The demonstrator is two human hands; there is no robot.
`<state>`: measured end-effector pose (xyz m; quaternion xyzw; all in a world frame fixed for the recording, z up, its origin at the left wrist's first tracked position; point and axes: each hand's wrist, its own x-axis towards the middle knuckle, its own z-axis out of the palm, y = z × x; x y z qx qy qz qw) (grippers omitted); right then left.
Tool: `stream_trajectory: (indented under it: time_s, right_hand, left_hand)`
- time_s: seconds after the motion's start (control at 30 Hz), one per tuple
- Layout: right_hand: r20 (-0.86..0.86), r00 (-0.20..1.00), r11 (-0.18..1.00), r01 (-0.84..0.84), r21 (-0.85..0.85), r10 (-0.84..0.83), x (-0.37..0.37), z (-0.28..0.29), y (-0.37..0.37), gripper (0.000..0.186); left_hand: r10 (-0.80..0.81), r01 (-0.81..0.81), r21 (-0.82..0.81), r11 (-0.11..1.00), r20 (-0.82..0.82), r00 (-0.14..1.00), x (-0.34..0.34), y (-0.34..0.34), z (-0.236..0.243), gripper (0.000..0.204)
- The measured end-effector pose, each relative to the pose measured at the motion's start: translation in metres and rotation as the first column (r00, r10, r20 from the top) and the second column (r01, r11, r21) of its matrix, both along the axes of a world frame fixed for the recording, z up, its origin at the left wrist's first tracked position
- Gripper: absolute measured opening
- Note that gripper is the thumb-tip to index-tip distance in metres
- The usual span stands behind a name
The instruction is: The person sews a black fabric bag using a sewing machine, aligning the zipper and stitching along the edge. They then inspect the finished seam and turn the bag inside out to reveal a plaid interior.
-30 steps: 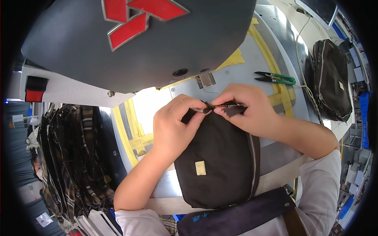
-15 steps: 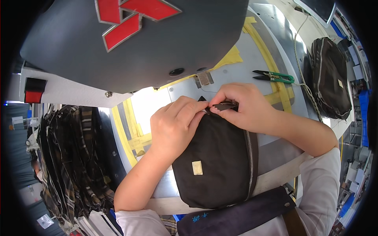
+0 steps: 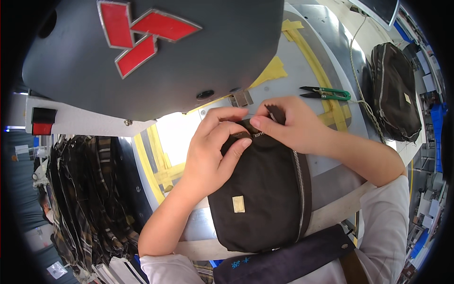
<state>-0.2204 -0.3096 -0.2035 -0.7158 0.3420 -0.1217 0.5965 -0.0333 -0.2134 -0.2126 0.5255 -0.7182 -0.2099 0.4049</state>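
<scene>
So on my feed the dark zip pouch (image 3: 267, 184) lies on the sewing table, 5 o'clock of centre. At its 12 o'clock end my right hand (image 3: 295, 124) looks to be pinching a dark fabric end (image 3: 276, 113), thumb against fingers. The left hand (image 3: 208, 151) curls at the edge, thumb and fingertips a bit apart; can't tell if it grips cloth. I'd pinch firmly on both sides of the zipper teeth (image 3: 258, 135), fold flat, and mind the snips (image 3: 336, 94) at 1 o'clock.
</scene>
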Motion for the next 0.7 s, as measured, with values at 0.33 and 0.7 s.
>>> stream_trajectory:
  time_s: [0.33,0.7]
  right_hand:
    - [0.101,0.993,0.995,-0.047,-0.093,0.056,-0.004,-0.005,0.001,0.015]
    - [0.295,0.955,0.923,0.096,-0.372,0.019,-0.008,-0.022,0.011,0.022]
  left_hand:
    - [0.113,-0.105,0.068,0.992,-0.112,0.987,-0.004,0.005,0.0,0.014]
    - [0.171,-0.16,0.087,0.983,-0.14,0.975,0.001,0.004,-0.001,0.014]
